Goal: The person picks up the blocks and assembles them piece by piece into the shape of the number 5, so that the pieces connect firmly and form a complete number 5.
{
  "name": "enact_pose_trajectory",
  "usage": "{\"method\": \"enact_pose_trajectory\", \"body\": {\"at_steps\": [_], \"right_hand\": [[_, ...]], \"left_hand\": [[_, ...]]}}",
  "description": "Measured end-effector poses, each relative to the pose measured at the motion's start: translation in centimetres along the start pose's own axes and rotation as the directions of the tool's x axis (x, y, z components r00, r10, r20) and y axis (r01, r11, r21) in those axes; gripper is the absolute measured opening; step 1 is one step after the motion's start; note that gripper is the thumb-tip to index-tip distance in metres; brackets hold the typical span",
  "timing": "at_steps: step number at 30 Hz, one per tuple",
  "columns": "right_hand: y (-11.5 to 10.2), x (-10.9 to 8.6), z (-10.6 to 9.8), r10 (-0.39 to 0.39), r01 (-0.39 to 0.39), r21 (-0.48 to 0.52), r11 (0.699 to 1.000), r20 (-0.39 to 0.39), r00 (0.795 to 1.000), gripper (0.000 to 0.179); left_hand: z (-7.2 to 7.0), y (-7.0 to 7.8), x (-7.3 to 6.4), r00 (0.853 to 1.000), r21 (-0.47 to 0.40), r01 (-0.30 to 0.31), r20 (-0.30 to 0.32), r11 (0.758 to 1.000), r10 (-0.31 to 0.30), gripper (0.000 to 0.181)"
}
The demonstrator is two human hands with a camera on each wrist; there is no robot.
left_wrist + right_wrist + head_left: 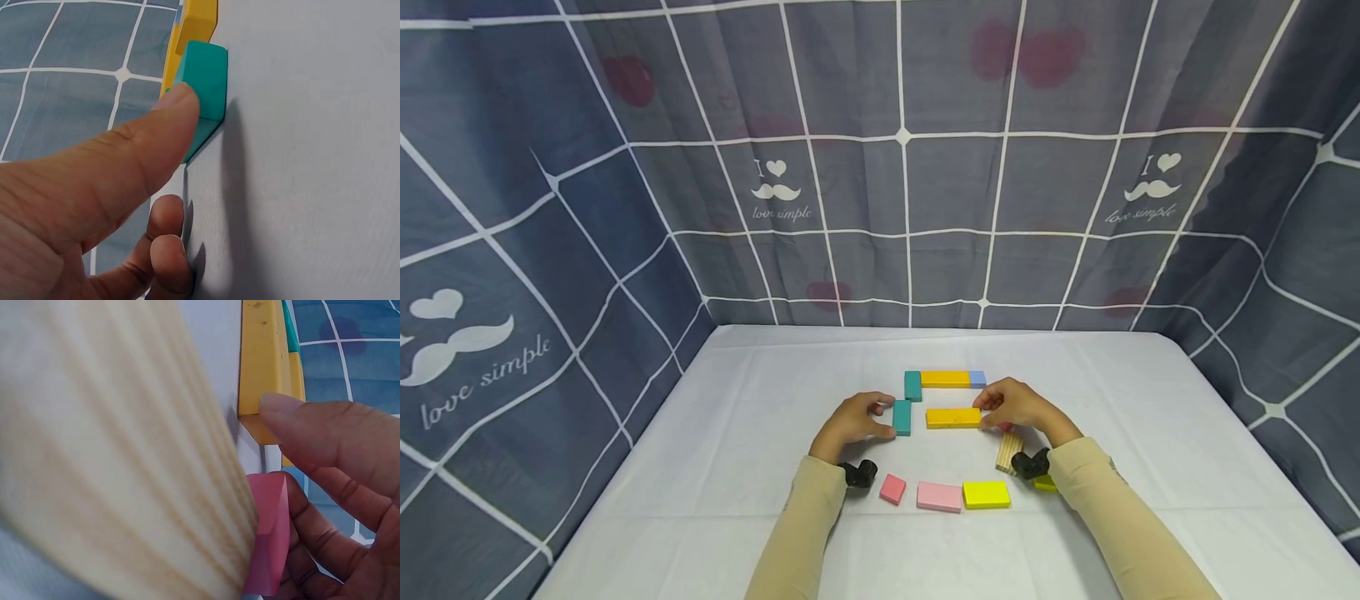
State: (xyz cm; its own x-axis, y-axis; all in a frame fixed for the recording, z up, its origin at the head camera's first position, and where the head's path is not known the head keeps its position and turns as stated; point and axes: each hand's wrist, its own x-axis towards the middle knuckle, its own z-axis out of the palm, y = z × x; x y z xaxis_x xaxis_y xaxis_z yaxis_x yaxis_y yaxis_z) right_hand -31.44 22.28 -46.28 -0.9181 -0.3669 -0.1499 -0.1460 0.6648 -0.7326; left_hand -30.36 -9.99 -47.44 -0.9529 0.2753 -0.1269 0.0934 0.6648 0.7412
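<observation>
My left hand (854,418) is at a teal block (902,418), thumb and forefinger pinching it from its near and far ends. In the left wrist view the thumb (165,134) lies against this block (209,78), and other fingers curl below. My right hand (1018,407) pinches the right end of an orange-yellow block (953,418) between thumb and forefinger. In the right wrist view the thumb (331,431) presses on that block's (259,375) end. A dark pink block (269,531) stands beside the lower fingers, partly hidden by the hand in the head view.
Behind the hands stand another teal block (913,386), an orange block (945,379) and a blue block (977,379). A striped wooden block (1009,452) lies under the right wrist. Nearer are a red-pink block (892,489), a pale pink block (939,497) and a yellow block (987,495).
</observation>
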Motion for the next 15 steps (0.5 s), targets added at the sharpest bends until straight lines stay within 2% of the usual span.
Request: {"method": "enact_pose_trajectory", "body": {"at_steps": [15], "right_hand": [[0.09, -0.21, -0.08, 0.037, -0.039, 0.085, 0.996, 0.02, 0.999, 0.026]], "left_hand": [[0.96, 0.9, 0.36, 1.0, 0.009, -0.003, -0.02, 1.0, 0.003, 0.057]]}}
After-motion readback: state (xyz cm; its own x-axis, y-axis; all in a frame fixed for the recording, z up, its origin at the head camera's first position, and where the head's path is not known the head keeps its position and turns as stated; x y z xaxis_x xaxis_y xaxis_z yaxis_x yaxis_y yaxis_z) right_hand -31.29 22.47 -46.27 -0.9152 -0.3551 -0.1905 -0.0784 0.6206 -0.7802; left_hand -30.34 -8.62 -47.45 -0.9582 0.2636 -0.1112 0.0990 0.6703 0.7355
